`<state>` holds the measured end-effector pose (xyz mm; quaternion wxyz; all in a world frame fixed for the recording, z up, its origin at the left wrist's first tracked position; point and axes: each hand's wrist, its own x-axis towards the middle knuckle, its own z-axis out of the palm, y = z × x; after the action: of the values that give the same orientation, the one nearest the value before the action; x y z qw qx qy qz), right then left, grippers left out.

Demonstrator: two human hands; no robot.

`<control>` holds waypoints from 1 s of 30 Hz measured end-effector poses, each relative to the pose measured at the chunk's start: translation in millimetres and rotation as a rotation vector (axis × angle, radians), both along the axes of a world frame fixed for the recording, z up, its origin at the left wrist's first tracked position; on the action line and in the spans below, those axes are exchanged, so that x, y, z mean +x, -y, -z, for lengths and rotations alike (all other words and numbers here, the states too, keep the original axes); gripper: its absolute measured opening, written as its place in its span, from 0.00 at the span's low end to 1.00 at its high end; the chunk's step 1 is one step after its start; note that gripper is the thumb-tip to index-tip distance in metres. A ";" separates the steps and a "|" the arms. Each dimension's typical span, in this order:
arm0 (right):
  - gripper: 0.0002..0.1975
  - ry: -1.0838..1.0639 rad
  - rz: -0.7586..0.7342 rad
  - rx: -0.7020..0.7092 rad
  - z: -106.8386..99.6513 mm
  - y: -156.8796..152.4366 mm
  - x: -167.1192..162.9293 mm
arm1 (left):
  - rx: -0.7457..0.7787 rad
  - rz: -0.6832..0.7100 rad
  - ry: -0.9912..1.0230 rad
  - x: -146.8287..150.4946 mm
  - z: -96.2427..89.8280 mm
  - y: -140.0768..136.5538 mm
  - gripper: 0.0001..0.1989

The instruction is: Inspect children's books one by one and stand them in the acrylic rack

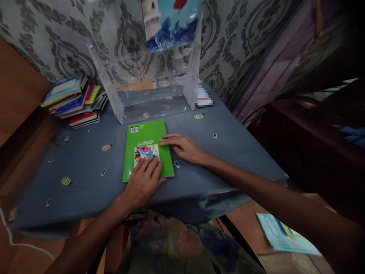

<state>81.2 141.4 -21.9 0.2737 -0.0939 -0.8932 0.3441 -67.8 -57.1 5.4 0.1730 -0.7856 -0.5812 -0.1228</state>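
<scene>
A green book lies closed and upside down to me on the blue-grey tablecloth, its barcode at the far left corner and a colourful picture in the lower half. My left hand rests flat across the near part of the cover, over some of that picture, fingers stretched out. At the right edge of the book, my right hand touches the cover with its fingertips, fingers extended. Neither hand grips anything.
Behind the book stands a clear acrylic rack, with a picture book at its top. A stack of books sits at the back left. Another booklet lies low on the right. A white cable hangs at the left.
</scene>
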 end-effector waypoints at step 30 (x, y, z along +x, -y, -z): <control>0.15 -0.068 -0.026 -0.080 -13.5 65.9 37.3 | -0.122 -0.110 0.253 -5.1 -11.2 10.4 0.15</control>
<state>118.5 75.5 -8.3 0.2953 -0.0814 -0.8702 0.3859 -72.9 -67.5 16.5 0.0567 -0.7399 -0.6469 -0.1755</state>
